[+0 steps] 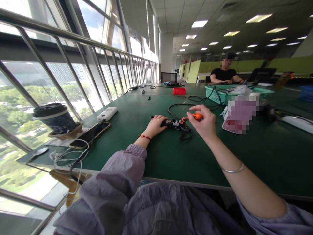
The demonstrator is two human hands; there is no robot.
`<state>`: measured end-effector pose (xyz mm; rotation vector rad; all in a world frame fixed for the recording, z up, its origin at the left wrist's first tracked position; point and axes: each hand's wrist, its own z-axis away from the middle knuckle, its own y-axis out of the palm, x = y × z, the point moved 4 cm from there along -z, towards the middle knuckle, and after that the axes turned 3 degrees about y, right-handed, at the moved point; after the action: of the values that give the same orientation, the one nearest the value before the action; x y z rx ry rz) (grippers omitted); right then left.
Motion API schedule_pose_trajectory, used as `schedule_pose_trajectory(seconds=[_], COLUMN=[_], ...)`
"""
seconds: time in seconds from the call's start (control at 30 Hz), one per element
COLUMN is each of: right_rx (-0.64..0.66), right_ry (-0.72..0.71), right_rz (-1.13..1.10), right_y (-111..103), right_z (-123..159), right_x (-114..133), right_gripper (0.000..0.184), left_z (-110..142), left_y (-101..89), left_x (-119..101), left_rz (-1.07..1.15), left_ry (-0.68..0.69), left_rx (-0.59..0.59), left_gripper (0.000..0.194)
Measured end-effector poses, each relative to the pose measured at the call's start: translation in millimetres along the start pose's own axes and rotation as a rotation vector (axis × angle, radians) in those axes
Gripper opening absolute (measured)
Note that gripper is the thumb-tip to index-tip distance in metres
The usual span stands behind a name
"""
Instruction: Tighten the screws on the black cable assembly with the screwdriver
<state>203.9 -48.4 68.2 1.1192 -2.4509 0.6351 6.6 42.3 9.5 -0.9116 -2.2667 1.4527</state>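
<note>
My left hand is closed over the near end of a black device with a cable, pressing it against the green table. What the device is, I cannot make out. Between the fingers of my right hand is an orange-handled screwdriver. Its shaft points left, and the tip is at or very close to the device; contact is too small to tell. A loop of black cable lies on the table just below the tool.
A small red bin and a teal basket stand farther back. At right is a pink phone-like object. On the left are a cup, a phone and a white power bank. A person sits across.
</note>
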Motion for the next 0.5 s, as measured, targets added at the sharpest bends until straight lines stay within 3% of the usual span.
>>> schedule_pose_trajectory(seconds=[0.3,0.37,0.5], right_rx=[-0.049,-0.037,-0.005], right_ry=[-0.090,-0.079,-0.013], right_rz=[-0.038,-0.031,0.021], right_y=[-0.9,-0.5,-0.3], right_z=[0.9,0.7,0.0], right_x=[0.6,0.3,0.8], right_gripper=[0.036,0.034,0.013], left_z=[-0.8,-0.6,-0.1], left_y=[3.2,2.9,2.2], left_x=[2.8,2.6,2.1], left_rz=[0.075,0.074,0.075], left_ry=[0.018,0.014,0.000], left_rx=[-0.024,-0.023,-0.023], left_gripper=[0.040,0.040,0.039])
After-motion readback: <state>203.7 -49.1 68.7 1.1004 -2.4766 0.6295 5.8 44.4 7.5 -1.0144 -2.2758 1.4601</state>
